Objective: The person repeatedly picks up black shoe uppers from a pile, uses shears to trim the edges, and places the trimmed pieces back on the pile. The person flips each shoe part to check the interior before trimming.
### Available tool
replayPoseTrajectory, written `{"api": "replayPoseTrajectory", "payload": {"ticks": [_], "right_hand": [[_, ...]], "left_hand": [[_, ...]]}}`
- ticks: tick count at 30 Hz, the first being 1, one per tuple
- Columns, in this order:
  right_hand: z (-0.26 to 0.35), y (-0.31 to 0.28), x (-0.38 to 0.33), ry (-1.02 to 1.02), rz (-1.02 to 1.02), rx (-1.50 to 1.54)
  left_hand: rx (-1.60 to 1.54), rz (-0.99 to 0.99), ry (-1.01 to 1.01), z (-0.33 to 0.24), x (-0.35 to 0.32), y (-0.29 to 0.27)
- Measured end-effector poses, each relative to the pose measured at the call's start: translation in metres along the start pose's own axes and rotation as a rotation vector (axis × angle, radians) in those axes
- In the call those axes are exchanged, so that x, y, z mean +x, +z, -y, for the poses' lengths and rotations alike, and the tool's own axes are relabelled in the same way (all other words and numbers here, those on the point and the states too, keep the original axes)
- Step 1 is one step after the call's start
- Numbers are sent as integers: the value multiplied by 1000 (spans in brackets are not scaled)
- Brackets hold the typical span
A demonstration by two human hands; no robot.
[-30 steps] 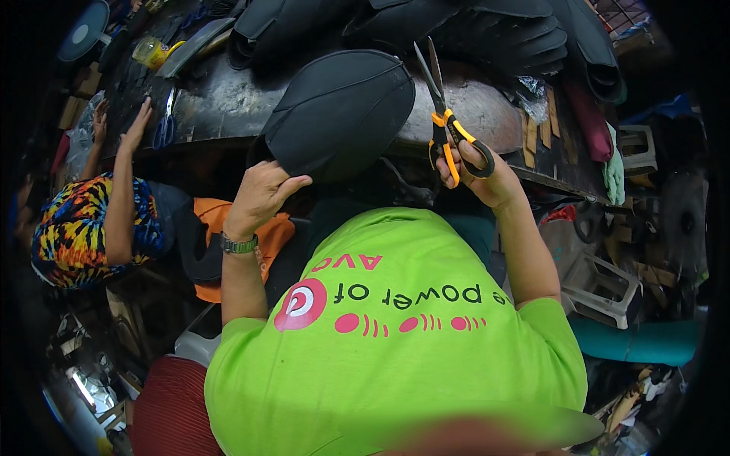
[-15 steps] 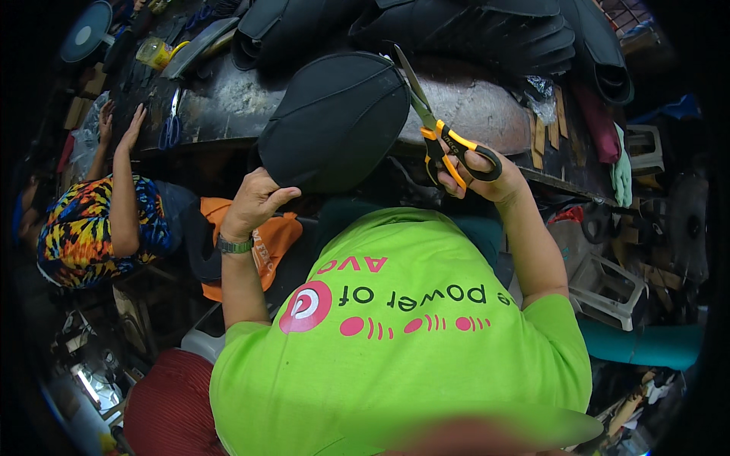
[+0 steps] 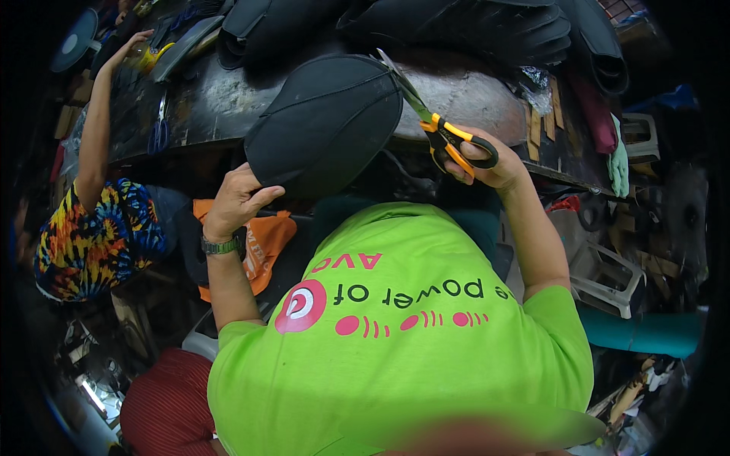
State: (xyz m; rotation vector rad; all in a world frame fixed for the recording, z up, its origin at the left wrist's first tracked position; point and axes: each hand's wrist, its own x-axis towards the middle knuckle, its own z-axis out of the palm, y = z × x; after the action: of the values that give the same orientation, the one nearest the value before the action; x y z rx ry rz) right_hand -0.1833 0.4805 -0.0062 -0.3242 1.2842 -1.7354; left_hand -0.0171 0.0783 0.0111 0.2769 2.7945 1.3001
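Between my hands is a black, rounded fabric piece (image 3: 327, 125) with stitched seams, held up over the near edge of the workbench (image 3: 471, 99). My left hand (image 3: 239, 199) pinches its lower left corner, thumb on top. In my right hand (image 3: 490, 161) is a pair of scissors (image 3: 433, 121) with yellow-and-black handles, my fingers through the loops. The blades point up and to the left, at the piece's upper right edge. They look nearly closed there; whether fabric lies between them I cannot make out.
Stacks of black padded pieces (image 3: 456, 30) line the bench's far side. Blue-handled scissors (image 3: 158, 135) lie at left, near a co-worker's outstretched arm (image 3: 99, 129). Wooden strips (image 3: 544, 129) and a green glove (image 3: 617, 167) are on the right; a grey stool (image 3: 608, 277) stands below.
My hands, the fabric piece and the scissors have shifted slightly left. The scissor blades have come closer together. The co-worker's arm has reached farther across the bench.
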Motion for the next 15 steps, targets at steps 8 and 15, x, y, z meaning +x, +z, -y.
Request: {"api": "replayPoseTrajectory", "payload": {"ticks": [8,15], "right_hand": [[-1,0,2,14,13,-6],[2,4,-2,32,-52,-27]], "left_hand": [[8,46,57,2,0,-5],[-240,-31,-296,-2,-9,-5]]}}
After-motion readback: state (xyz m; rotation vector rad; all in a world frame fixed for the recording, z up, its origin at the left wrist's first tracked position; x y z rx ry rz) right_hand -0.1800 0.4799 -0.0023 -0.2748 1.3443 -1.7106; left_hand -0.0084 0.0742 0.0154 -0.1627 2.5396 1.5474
